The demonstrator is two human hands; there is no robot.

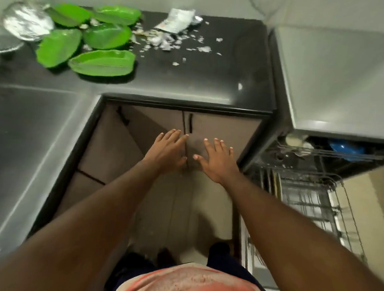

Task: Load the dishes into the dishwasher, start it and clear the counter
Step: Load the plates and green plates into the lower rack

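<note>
Several green leaf-shaped plates (102, 62) lie at the back left of the dark counter (200, 79), next to clear glass bowls (27, 21). A torn white packet (179, 20) and scattered white scraps (169, 43) lie behind them. On the right the dishwasher (317, 172) stands open, with its lower rack (305, 201) pulled out and a blue dish (345, 148) in the upper rack. My left hand (167, 151) and my right hand (219, 159) hang side by side in front of the cabinet doors below the counter, fingers straight, holding nothing.
Brown cabinet doors (220, 133) with black handles sit under the counter corner. A steel worktop (28, 142) runs along the left. The dishwasher's grey top (343, 81) fills the upper right. My feet stand on the tiled floor (183, 211).
</note>
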